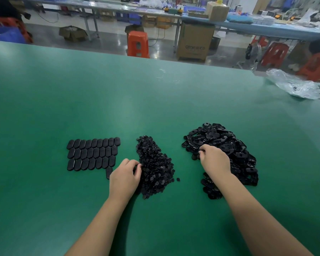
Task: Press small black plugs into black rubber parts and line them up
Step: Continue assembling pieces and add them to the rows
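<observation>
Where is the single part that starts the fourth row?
On the green table, just below the right end of the lined-up rows, touching the left hand.

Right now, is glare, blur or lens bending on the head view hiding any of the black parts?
Head view: wide-angle bending curves the green table edge. A soft sheen lies mid-table, away from the parts. The plug pile and rubber part pile merge into black masses, so single pieces are hard to separate. The lined-up rows read clearly. The background is soft.
</observation>
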The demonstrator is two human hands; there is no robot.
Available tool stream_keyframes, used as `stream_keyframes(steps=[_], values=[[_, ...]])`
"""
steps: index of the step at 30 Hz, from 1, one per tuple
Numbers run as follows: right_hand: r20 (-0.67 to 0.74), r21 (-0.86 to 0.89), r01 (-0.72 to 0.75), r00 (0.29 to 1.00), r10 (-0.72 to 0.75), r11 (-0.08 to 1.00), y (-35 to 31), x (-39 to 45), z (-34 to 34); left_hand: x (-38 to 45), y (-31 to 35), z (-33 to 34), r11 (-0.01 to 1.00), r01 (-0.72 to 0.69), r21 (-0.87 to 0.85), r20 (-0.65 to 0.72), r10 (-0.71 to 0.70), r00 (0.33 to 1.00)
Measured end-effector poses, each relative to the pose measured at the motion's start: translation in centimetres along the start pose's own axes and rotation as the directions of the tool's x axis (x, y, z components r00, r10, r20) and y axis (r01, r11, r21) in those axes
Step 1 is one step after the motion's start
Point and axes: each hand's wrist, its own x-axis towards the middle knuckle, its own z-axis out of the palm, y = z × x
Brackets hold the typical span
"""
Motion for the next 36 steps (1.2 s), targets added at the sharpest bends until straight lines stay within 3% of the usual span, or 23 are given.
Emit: stream_keyframes(steps=[4, 7, 10, 15, 22, 32, 36], values=[[-0.066, 0.376, -0.014, 0.997, 0.042, 0.926, -1.2, -0.9, -0.3, 0.0, 0.0, 0.0, 0.999, 0.028, -0.02, 0.002, -0.028, 1.0], [-0.026, 0.646, -0.029, 0.998, 0.06, 0.763, -2.3, -2.2, 0.6, 0.0, 0.0, 0.1, 0.996, 0.068, -0.062, 0.019, -0.066, 0.998], [0.076, 0.777, -0.118, 0.993, 0.093, 0.618, -3.3, -4.1, 2.1, 0.0, -0.2, 0.2, 0.991, 0.103, -0.083, 0.05, -0.099, 0.994], [0.095, 0.832, -0.183, 0.977, 0.192, 0.524, -4.4, -6.7, 5.1, -0.1, -0.4, 0.2, 0.985, 0.117, -0.125, 0.068, -0.109, 0.992], [0.044, 0.808, -0.141, 0.983, 0.181, 0.572, -4.3, -7.2, 5.5, -0.1, -0.6, 0.1, 0.981, 0.098, -0.17, 0.045, -0.092, 0.995], [0.026, 0.775, -0.121, 0.987, 0.16, 0.62, -4.5, -7.5, 5.8, 0.2, -0.4, -0.1, 0.992, 0.069, -0.106, 0.057, -0.063, 0.996], [0.026, 0.777, -0.121, 0.987, 0.16, 0.618, -4.6, -7.6, 5.6, 0.0, -0.2, -0.3, 0.976, 0.079, -0.201, 0.032, -0.074, 0.997]])
